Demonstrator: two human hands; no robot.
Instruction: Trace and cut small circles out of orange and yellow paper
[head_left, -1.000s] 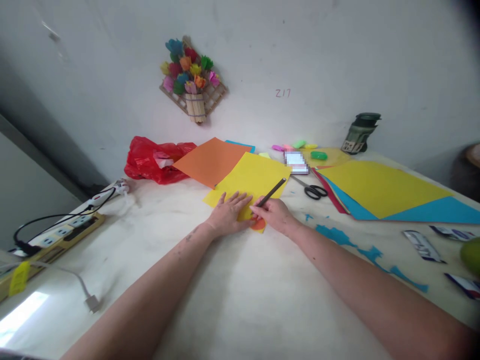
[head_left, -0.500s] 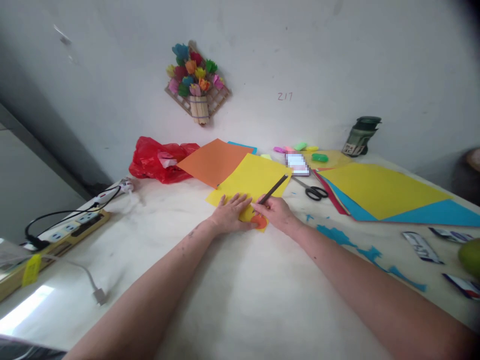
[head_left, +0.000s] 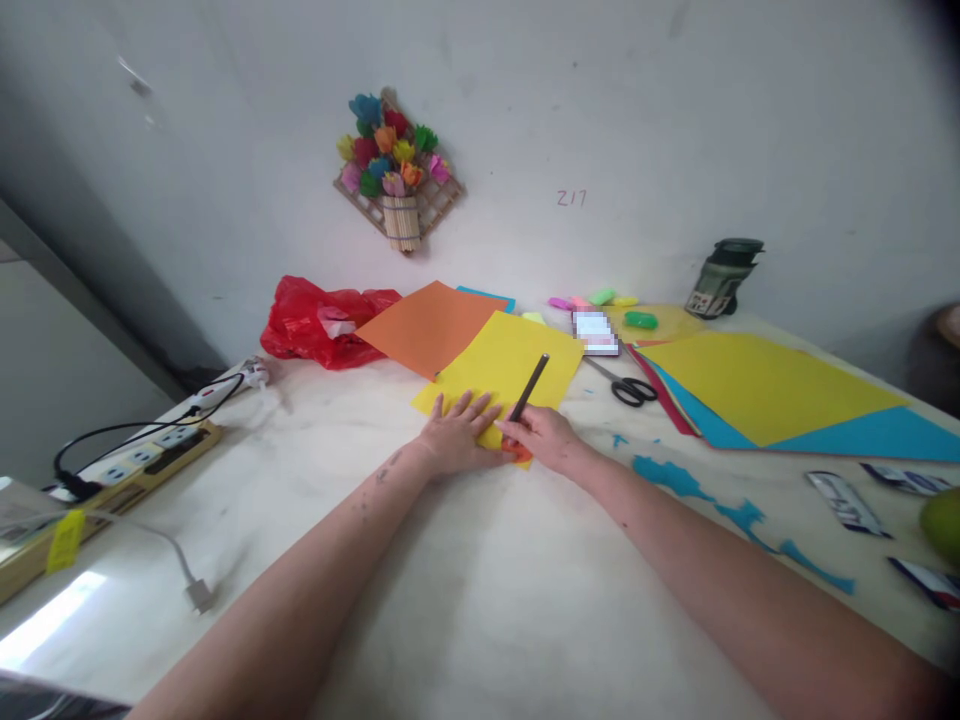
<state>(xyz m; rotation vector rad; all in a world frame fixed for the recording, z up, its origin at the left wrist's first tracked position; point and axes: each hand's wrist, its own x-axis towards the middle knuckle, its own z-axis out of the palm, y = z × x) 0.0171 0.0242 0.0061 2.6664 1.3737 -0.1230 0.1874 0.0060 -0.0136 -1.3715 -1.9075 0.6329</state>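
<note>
While pressing yellow paper [head_left: 517,345] with open left hand [head_left: 459,440], grips dark pencil [head_left: 531,388] in right hand [head_left: 547,438] by orange paper piece [head_left: 517,454] at near corner.

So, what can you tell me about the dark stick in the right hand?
The stick is slim, straight and plain dark, probably a pen or pencil; its material is unclear. The right grip pinches it near its lower end. It slants, its upper end free and leaning to the person's right, in front of the yellow sheet in this view. Fingers hide its tip near the orange disc, so contact there can't be seen.
</note>
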